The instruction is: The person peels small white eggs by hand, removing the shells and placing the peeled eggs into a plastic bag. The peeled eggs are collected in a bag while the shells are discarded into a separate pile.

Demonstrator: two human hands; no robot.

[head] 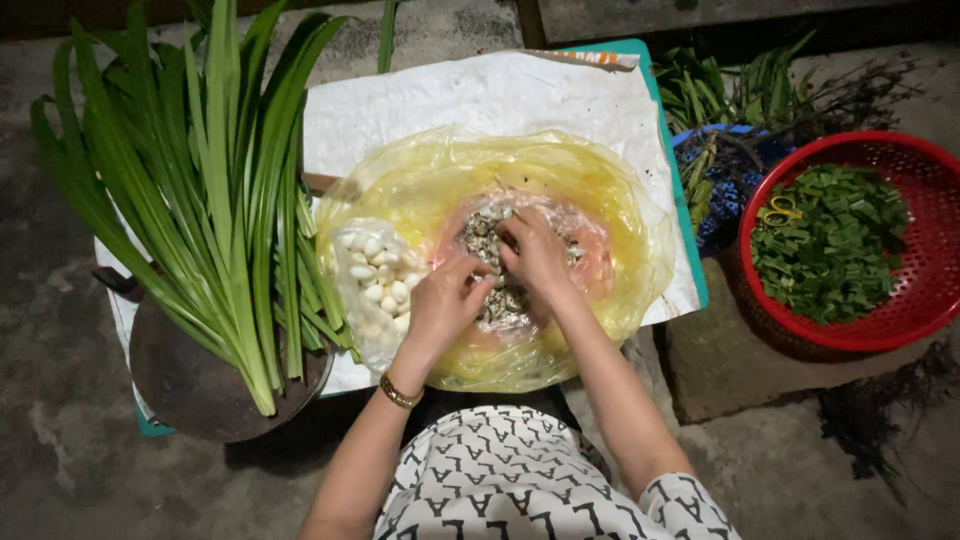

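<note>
A wide yellow plastic bag (600, 190) lies open on a white sheet (480, 95). Inside it sits a heap of small grey-brown peels and bits (478, 232). Both hands are in that heap. My left hand (442, 300), with a gold bracelet on the wrist, has its fingers pinched on something small from the heap. My right hand (534, 250) is curled over the pile, fingers bent down into it. A clear bag of peeled white cloves (378, 280) rests just left of my left hand.
A bundle of long green leaves (205, 190) lies on a dark round tray (190, 390) at the left. A red perforated basket (925, 250) with chopped greens and yellow scissors (780, 211) stands at the right. More leaves lie behind it on concrete ground.
</note>
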